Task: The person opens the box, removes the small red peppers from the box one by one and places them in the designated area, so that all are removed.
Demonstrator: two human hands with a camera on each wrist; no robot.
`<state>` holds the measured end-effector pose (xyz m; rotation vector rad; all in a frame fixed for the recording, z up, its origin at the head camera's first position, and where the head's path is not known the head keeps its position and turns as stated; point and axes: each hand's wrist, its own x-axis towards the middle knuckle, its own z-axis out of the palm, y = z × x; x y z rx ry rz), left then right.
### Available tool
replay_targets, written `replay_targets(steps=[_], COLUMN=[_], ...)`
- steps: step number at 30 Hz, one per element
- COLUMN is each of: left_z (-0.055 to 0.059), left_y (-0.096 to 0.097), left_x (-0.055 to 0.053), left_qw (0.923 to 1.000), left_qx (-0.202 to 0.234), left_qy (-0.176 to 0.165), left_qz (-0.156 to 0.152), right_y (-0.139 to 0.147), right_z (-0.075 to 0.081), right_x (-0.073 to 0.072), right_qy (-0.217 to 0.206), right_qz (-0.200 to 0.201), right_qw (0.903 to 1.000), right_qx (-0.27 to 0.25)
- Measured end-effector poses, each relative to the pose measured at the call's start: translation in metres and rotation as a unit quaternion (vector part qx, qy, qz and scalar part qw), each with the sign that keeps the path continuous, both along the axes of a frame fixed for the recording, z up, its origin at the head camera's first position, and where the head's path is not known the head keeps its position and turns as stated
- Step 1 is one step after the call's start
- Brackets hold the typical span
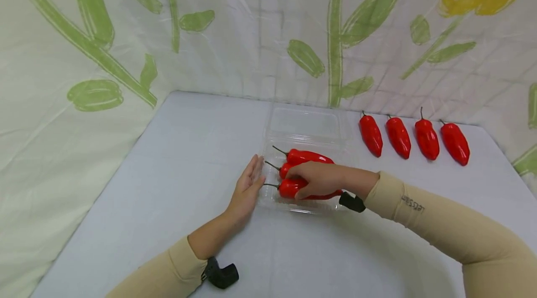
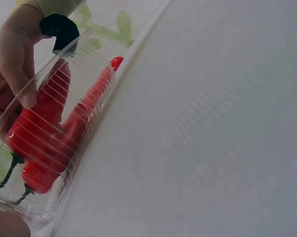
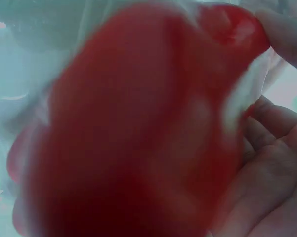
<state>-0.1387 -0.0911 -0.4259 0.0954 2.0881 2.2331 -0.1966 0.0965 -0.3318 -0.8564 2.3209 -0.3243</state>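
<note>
A clear plastic clamshell container (image 1: 302, 209) lies on the table, its base holding long red peppers with thin green stems. One red pepper (image 1: 308, 155) lies at the back of the base, with another pepper (image 1: 284, 170) just in front, partly covered by my right hand (image 1: 319, 178). That hand grips the front pepper (image 1: 288, 189), fingers and thumb around its body, low in the container. In the left wrist view the held pepper (image 2: 37, 131) shows through the ribbed wall. My left hand (image 1: 243, 195), fingers extended, rests against the container's left side.
The container's transparent lid (image 1: 304, 123) lies folded back, away from me. Several more red peppers, among them one at the row's right end (image 1: 455, 144), lie side by side at the back right of the white table (image 1: 180, 172). A flower-patterned sheet (image 1: 235, 55) hangs behind.
</note>
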Motion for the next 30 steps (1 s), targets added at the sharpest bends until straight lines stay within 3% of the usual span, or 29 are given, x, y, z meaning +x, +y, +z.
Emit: replay_targets(steps=[4,11,20,30], left_z=[0.0,0.001,0.002,0.002], left_y=[0.001,0.001,0.001,0.002], left_x=[0.0,0.002,0.002,0.001], left_qw=[0.9998,0.9991,0.9982,0.9982], left_qx=[0.018,0.038,0.055,0.057], left_qy=[0.001,0.009,0.004,-0.002], left_qz=[0.002,0.017,0.022,0.019], right_y=[0.007,0.021,0.035,0.053], right_z=[0.007,0.015,0.023,0.023], right_x=[0.002,0.002,-0.002,0.001], right_qy=[-0.006,-0.019,-0.011,-0.021], right_qz=[0.001,-0.038,-0.084,-0.109], right_qw=[0.9999,0.9974,0.9869,0.9793], right_qx=[-0.011,-0.058,-0.137,-0.17])
